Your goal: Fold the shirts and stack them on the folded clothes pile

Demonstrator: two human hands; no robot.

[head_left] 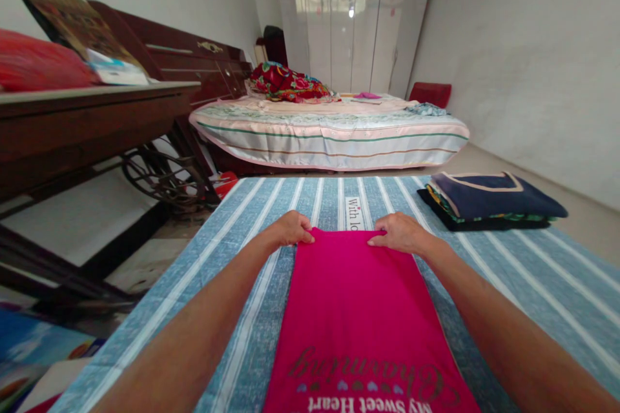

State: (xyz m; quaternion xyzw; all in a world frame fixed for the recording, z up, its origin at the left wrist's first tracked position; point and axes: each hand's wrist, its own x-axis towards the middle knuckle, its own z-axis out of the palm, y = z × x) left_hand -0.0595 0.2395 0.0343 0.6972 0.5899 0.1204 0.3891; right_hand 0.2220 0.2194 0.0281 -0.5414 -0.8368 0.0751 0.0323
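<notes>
"Which way does the pink garment (358, 297) lie from your hands?"

"Back toward me. My left hand (293, 229) and right hand (400, 232) are at its far edge, and the rest of it spreads from there to my side of the striped cloth (472, 281)."

"And its long axis?"

"It seems to run away from me, nearly straight, between my left arm (194, 329) and my right arm (508, 329). I can't see the near end; it drops out of view below."

"What are the hands doing?"

"Both are closed in a pinch, thumb against fingers. The left grips the far left corner, the right grips the same edge at its right end. The stretch between them looks fairly straight."

"Is one hand nearer?"

"Neither, really. They are about level, one at each end of that edge, so I judge that they share the hold evenly. (The white print (371, 405) reads upside down to me, so I take the far edge for the bottom of the garment.)"

"Anything close by?"

"The stack of folded clothes (498, 197) sits beyond my right hand, apart from it, near the cloth's far right side."
</notes>
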